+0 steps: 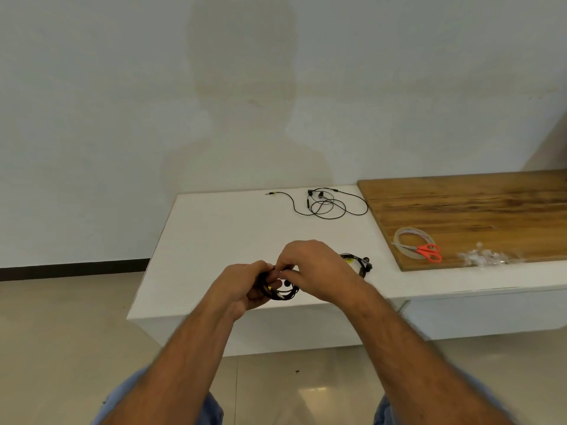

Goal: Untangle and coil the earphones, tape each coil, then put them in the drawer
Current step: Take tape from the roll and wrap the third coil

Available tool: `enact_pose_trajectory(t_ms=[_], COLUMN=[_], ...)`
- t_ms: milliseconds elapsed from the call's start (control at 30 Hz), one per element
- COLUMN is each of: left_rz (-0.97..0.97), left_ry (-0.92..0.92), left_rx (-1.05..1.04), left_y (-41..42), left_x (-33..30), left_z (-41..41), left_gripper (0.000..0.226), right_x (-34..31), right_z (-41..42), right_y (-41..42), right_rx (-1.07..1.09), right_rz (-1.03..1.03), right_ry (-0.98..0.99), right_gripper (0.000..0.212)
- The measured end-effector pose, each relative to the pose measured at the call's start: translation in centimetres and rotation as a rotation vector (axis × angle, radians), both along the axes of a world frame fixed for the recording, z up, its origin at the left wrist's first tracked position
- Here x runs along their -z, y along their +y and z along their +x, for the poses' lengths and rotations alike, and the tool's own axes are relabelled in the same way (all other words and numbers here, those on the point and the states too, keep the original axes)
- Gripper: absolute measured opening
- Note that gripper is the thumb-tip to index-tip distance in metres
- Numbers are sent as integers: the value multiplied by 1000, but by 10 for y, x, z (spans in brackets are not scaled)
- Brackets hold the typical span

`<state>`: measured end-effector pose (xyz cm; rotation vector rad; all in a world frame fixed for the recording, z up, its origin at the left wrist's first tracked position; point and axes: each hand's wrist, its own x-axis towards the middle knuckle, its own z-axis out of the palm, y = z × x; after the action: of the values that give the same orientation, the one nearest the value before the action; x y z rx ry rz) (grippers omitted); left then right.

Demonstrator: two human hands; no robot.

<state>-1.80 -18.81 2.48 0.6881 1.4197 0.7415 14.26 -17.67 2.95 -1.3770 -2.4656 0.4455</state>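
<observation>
White bench [214,240] is seen below a pale wall. Near its front edge, a black coiled earphone cord [279,291] is gripped by the curled left hand [245,286] and pinched by the right hand [313,268]. A loose black earphone cord [325,204] is laid near the bench's back edge.

Head view; looks forward and down, close over hands [285,277].

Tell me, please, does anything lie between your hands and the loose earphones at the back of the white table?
Nothing visible does. The white table is bare between the hands, left hand and right hand, and the loose earphones.
</observation>
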Motion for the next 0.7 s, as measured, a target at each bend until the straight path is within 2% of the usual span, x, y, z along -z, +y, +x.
enact_pose_trajectory(t_ms=[100, 233, 333, 433, 533, 700], left_rz=[88, 305, 411, 480, 552, 751], left_ry=[99, 430, 713, 883, 919, 808], left_rx=[17, 121, 284, 396, 487, 627], left_y=[-1, -3, -6, -9, -10, -13], left_x=[1, 5, 3, -3, -4, -2], left_z=[1, 4, 8, 13, 16, 12], left_gripper=[13, 20, 17, 15, 15, 13], right_x=[2, 7, 10, 11, 10, 10], right_z=[-1, -1, 4, 11, 20, 41], right_y=[1, 1, 1, 2, 6, 12], right_rx=[23, 75, 142, 168, 169, 140], right_rz=[24, -18, -127, -283, -393, -640], right_ry=[13, 47, 186, 278, 348, 508], right_gripper=[19, 19, 14, 10, 12, 4])
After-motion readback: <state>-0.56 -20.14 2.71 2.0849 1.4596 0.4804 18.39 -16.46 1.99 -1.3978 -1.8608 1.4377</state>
